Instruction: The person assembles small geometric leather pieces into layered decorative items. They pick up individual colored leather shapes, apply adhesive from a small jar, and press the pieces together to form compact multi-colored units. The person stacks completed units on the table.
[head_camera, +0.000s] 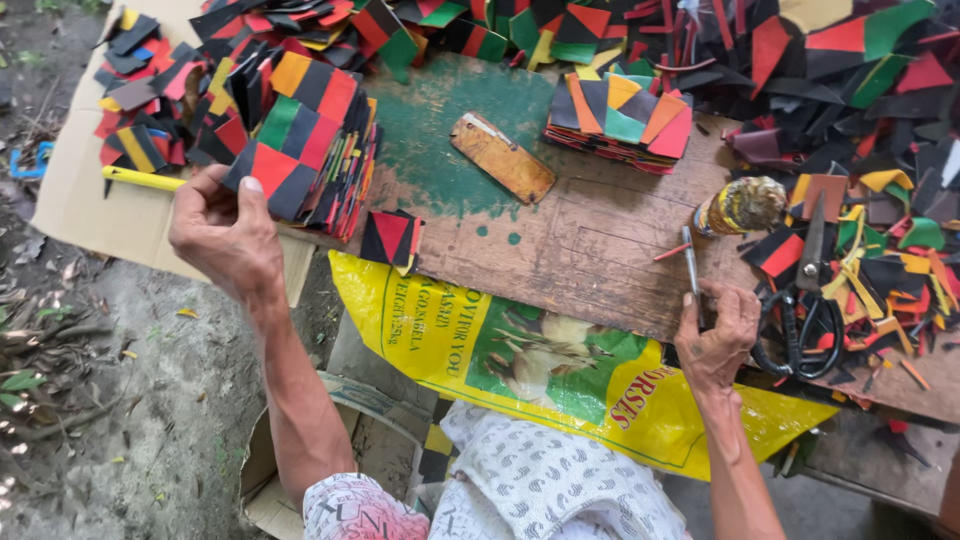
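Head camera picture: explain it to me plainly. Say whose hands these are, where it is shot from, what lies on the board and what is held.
One camera, worn on a person's head, looks down at their own bare hands. The left hand grips a stack of multicoloured patchwork squares. The right hand holds a thin metal tool, its fingers closed round it. On the worn wooden board lie a flat brown block, another pile of squares, black-handled scissors, a wrapped bottle and loose offcuts. A yellow sack hangs below.
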